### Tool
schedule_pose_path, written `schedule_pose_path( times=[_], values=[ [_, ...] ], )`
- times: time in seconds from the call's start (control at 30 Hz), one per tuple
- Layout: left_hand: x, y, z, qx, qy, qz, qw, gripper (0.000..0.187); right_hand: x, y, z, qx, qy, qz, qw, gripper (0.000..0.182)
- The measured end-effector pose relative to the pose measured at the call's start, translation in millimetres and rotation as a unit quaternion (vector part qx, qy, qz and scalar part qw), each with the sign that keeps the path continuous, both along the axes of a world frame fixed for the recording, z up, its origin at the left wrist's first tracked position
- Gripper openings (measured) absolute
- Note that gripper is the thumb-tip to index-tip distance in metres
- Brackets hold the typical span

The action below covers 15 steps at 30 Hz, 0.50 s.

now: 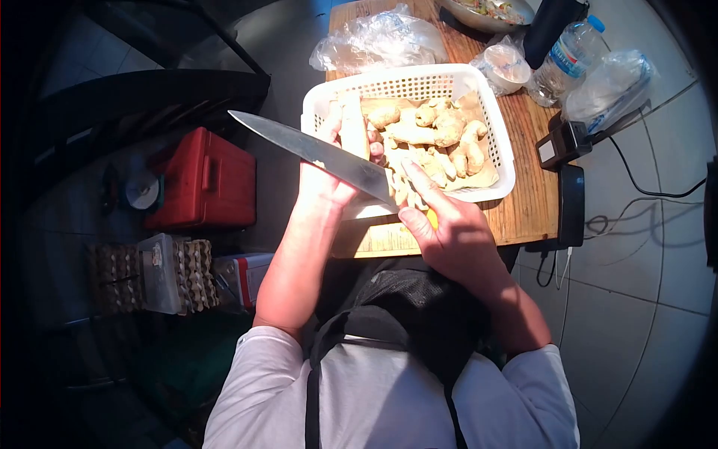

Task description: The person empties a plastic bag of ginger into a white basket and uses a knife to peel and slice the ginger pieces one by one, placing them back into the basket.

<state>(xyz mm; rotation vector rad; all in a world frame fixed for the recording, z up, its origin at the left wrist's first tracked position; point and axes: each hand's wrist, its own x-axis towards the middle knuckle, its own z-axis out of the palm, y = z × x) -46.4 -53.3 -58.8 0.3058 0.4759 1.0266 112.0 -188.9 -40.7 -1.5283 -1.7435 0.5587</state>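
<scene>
My left hand (333, 176) is closed around a pale, peeled-looking piece of ginger (354, 131) over the left part of a white plastic basket (407, 73). A large knife (314, 151) lies across in front of that hand, its tip pointing to the upper left. My right hand (447, 224) grips the knife at its handle end, with the forefinger stretched out near the blade's base. Knobbly ginger roots (441, 129) rest on brown paper (490, 176) inside the basket. Smaller pieces lie close to the right fingers.
The basket stands on a wooden table (523, 150). Beyond it are a plastic bag (381, 41), a bowl of food (486, 13), a cup (507, 66) and a water bottle (572, 60). A red box (206, 179) and egg trays (196, 273) are at the left.
</scene>
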Motion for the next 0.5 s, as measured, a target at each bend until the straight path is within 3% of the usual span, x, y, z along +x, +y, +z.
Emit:
schedule_pose_path(
  times=[0.2,0.3,0.5],
  values=[
    [0,0,-3,-0.015,-0.013,-0.027,0.999,0.036,-3,-3,-1,0.024,-0.047,-0.025,0.998,0.058],
    [8,-11,-4,-0.004,0.029,0.023,0.999,0.036,-4,1,-1,0.039,-0.027,-0.024,0.999,0.059],
    [-1,-9,-26,0.040,-0.024,-0.060,0.997,0.039,-4,8,3,0.025,0.017,0.008,1.000,0.057]
  ],
)
